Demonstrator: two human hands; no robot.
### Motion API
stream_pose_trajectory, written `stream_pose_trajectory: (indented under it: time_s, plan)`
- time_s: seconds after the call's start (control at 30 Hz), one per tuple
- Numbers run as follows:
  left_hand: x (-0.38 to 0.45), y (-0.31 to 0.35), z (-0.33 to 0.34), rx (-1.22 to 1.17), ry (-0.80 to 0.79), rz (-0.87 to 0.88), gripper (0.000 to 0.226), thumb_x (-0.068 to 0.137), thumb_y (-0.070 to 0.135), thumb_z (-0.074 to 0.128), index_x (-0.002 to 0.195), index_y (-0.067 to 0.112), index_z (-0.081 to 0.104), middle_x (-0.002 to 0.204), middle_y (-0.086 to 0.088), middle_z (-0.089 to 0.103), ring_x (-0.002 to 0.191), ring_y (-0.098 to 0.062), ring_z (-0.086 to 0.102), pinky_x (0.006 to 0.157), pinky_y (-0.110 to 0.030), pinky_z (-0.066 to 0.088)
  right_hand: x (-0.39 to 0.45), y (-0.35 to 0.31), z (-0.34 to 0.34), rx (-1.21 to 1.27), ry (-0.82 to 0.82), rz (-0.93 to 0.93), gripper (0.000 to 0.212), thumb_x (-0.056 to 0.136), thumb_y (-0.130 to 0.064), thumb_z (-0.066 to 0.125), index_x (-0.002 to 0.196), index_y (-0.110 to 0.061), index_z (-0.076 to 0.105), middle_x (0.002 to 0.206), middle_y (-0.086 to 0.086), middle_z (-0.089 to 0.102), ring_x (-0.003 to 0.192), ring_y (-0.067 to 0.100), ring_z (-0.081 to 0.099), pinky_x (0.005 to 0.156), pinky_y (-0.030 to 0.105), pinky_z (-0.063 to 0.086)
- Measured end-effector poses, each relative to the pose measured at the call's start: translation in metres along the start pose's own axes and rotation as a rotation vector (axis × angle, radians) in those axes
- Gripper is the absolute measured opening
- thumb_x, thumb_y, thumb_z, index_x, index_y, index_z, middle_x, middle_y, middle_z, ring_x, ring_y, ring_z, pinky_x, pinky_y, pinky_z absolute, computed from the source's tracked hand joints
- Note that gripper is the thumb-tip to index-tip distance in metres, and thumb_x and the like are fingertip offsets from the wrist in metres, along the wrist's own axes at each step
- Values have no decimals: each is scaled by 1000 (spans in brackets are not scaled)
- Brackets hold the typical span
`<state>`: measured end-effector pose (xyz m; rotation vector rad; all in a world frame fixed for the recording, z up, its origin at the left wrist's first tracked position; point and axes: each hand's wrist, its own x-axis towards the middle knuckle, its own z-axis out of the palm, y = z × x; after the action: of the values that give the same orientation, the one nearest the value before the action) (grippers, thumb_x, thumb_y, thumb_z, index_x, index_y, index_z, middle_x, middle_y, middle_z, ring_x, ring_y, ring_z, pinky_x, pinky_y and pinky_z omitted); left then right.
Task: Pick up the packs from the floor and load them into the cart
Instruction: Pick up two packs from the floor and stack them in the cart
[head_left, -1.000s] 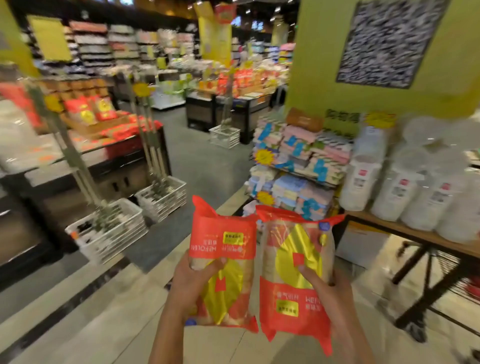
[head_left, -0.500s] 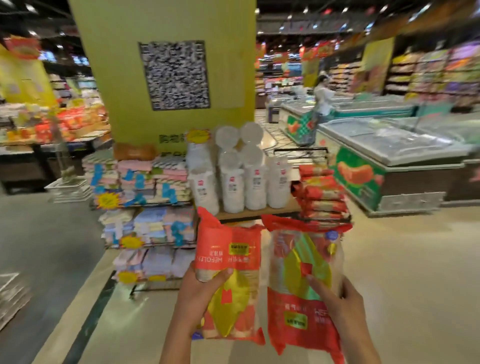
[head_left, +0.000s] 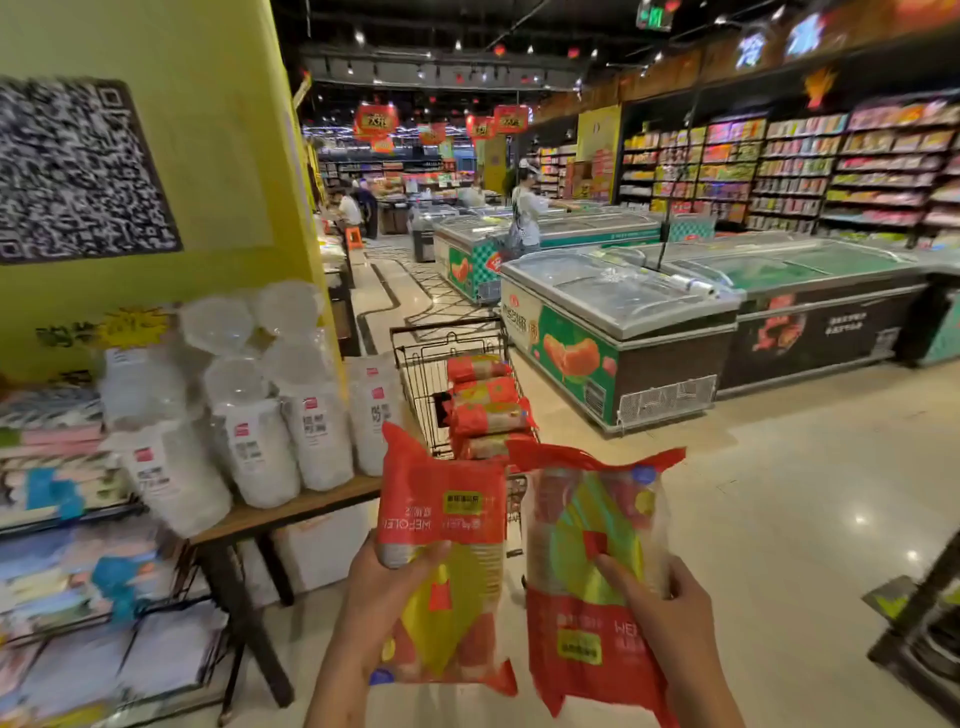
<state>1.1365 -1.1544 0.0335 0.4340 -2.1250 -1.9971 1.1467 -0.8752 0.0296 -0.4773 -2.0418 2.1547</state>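
Head view shows two red-and-gold packs held upright side by side, close to the camera. The left hand (head_left: 387, 597) grips the left pack (head_left: 441, 561) with its thumb across the front; the right hand (head_left: 660, 618) clasps the right pack (head_left: 587, 582) (its label reads upside down). Just beyond them stands the wire cart (head_left: 421, 364), already holding a pile of red packs (head_left: 485, 410) stacked several high. Left of the cart, a wooden surface (head_left: 291, 506) carries white bagged containers (head_left: 254, 441). Chest freezers (head_left: 623, 322) line the pale floor (head_left: 779, 493) to the right.
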Motion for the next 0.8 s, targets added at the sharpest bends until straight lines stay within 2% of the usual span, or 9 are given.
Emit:
stream_pose_trajectory:
  time_s: [0.07,0.13,0.2,0.27,0.33,0.43,0.53,0.63,0.8]
  plan:
    - [33,5,27,10,-13,17,54,61,38,91,107,25,66,91,2,78,83,-16,75,73,-33,59,44,-8,-1,8,3,-19,38,68,-31,92,97,-18,72,82,4,78,71,28,77,70,51,63]
    - [68,9,53,10,-28,28,55,62,38,90,110,24,66,93,3,78,83,-13,75,73,-31,58,89,-16,2,6,8,-47,38,67,-32,92,96,-19,72,82,3,78,71,26,77,67,46,64]
    - [109,14,79,7,-29,47,63,60,43,92,114,24,67,96,3,78,84,-11,75,72,-29,57,136,-25,9,6,-2,-68,37,66,-33,93,94,-19,73,81,0,78,73,23,76,66,42,63]
    - [152,18,107,-10,-43,60,73,54,53,94,117,25,66,99,2,78,87,-13,75,75,-33,59,187,-34,16,-6,-27,-78,39,65,-34,93,93,-19,73,81,-1,78,76,23,76,69,45,64]
    - [193,28,136,-24,-48,67,71,56,53,93,116,26,65,98,1,78,86,-14,75,74,-33,59,235,-43,22,-15,-34,-84,40,63,-35,94,94,-19,73,82,-1,78,77,22,76,71,46,64]
    - [251,44,180,-30,-41,71,55,64,43,90,111,30,64,97,2,77,82,-10,74,67,-26,56,306,-62,28,-24,-31,-103,37,65,-34,93,93,-19,74,80,-4,78,77,19,75,66,36,60]
    - [305,54,214,-19,-49,78,74,50,60,91,113,33,65,100,5,77,86,-10,74,77,-35,59,369,-78,29,-19,-41,-94,34,67,-31,92,93,-20,73,80,-2,78,78,20,75,62,31,57]
    - [354,62,249,9,-38,68,67,57,55,91,114,34,64,99,7,77,86,-9,74,78,-35,59,433,-86,29,-44,-29,-102,33,66,-30,93,91,-18,74,80,-2,78,78,16,73,59,27,51]
    - [436,58,306,35,3,56,66,60,45,91,117,26,63,98,3,78,80,-5,74,65,-21,55,554,-88,36,-48,-70,-75,62,51,-37,97,98,-15,65,88,-5,68,79,8,63,60,25,44]
